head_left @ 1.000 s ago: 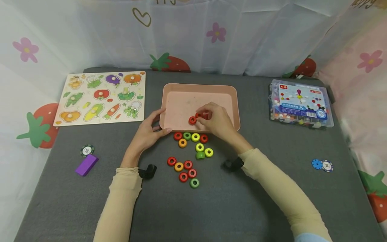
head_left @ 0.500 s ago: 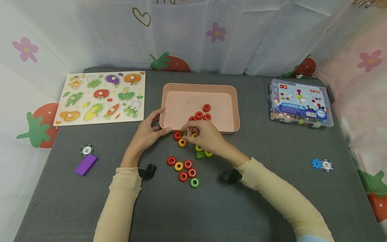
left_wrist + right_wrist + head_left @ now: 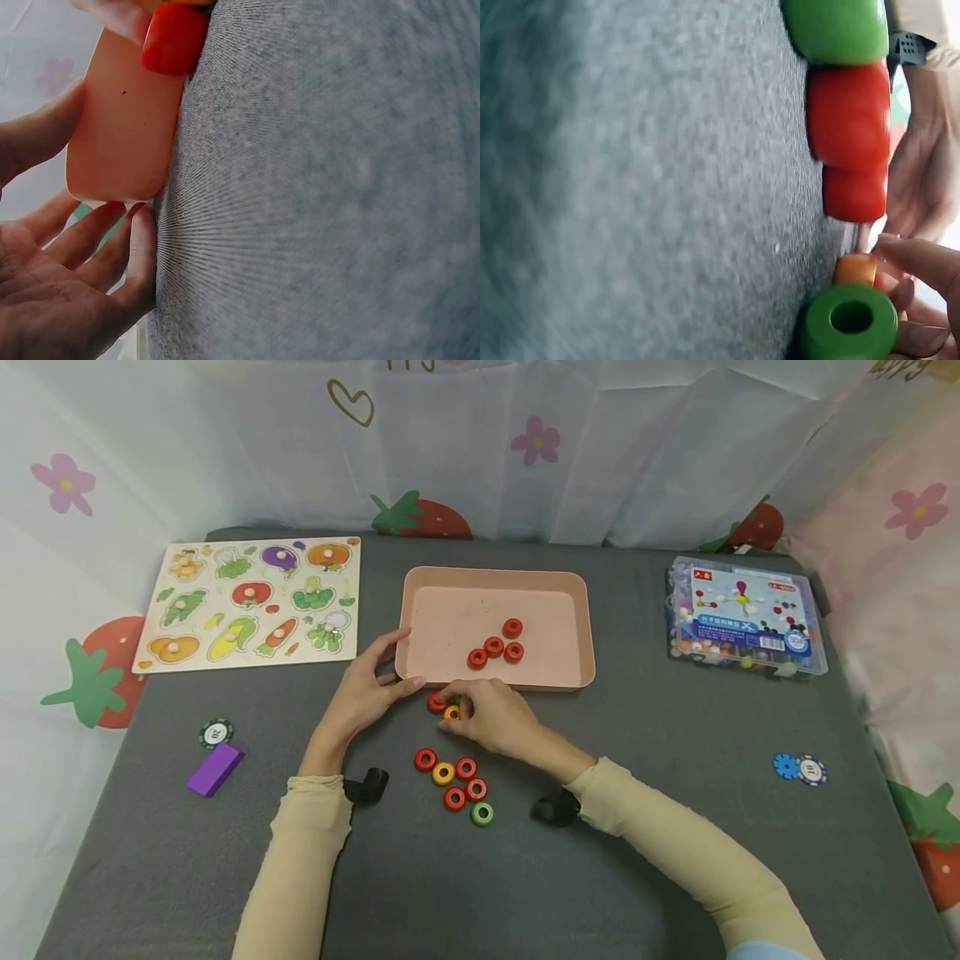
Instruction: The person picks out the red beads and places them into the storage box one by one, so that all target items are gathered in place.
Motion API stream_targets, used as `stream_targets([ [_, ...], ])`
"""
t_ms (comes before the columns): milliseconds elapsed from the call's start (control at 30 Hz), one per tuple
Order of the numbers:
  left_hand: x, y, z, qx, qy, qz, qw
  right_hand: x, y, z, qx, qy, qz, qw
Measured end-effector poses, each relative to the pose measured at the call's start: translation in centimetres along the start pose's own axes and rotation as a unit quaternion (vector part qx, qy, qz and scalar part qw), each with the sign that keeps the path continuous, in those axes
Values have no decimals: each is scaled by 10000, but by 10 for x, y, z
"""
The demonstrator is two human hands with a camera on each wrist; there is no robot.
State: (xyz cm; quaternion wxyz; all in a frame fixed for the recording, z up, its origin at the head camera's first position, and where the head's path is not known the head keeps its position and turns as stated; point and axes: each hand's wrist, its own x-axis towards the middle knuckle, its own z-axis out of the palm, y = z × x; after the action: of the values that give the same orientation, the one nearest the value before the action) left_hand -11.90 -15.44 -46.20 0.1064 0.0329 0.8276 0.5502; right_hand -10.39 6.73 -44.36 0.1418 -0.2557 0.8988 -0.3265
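Observation:
Several red ring-shaped beads [image 3: 493, 654] lie near the front of the pink tray [image 3: 442, 610]. My left hand [image 3: 369, 687] holds the tray's left end, thumb at the front corner, fingers along the side. Just in front of the tray, my right hand [image 3: 495, 714] reaches down among loose beads with thumb and fingers apart. One fingertip is right at a red bead [image 3: 174, 41], and an orange bead [image 3: 447, 711] lies between thumb and fingers. The hand covers most of the other beads there. Nearer the front lies a group of red, orange and green [image 3: 482, 822] beads.
A vegetable puzzle board [image 3: 292, 635] stands back left, with a purple block [image 3: 215, 769] and a dark poker chip [image 3: 216, 732] in front of it. A clear box of model parts [image 3: 750, 618] sits back right. Blue and white chips [image 3: 786, 767] lie on the right.
My right hand let go of red beads in the tray, then moved toward me and left to the loose beads. The red bead there shifted slightly. My left hand stayed put.

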Motion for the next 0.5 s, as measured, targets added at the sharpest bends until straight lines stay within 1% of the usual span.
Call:
stream_targets([
  [100,0,0,0,37,9,-10,10000,-1,-3,2,-114,35,29,9999],
  [233,0,1,0,67,15,6,10000,-3,-4,4,-208,64,-41,9998],
  [367,0,1,1,65,8,24,10000,-4,-2,4,-149,179,-349,9991],
  [500,0,0,0,67,10,47,10000,-4,-1,1,-39,404,-665,9970],
])
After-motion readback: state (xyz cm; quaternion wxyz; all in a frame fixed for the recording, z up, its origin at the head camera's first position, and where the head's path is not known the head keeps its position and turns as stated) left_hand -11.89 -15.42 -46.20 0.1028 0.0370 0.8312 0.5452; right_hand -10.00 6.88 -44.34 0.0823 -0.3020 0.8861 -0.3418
